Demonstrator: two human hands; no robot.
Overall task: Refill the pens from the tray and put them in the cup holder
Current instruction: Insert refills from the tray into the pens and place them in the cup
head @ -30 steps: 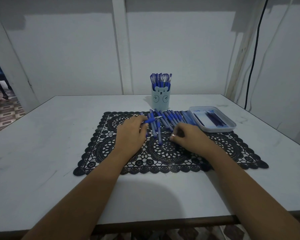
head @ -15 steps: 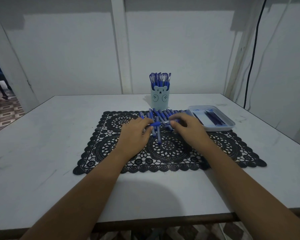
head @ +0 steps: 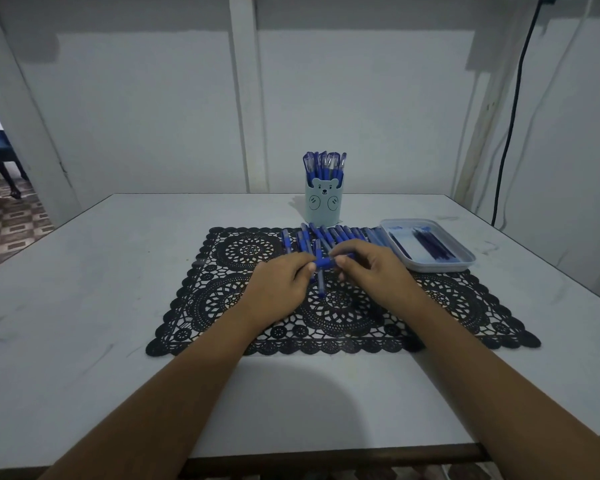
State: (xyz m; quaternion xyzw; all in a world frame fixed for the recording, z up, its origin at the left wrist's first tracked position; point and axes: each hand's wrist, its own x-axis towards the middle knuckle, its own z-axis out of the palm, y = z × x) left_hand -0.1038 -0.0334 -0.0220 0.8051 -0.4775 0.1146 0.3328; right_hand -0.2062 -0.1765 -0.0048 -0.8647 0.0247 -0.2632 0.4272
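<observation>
Hands meet over the mat [head: 222, 306]: left hand [head: 278, 285] and right hand [head: 374, 275] each pinch an end of one pen [head: 324, 262]. Best to pull it apart straight, I judge, without bending. Refills [head: 430, 245] lie in the tray [head: 440, 267] at 2 o'clock; cup [head: 324, 206] at 12.

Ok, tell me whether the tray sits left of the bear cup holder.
No, the tray sits to the right of the cup holder, which stands upright with pens in it.
</observation>
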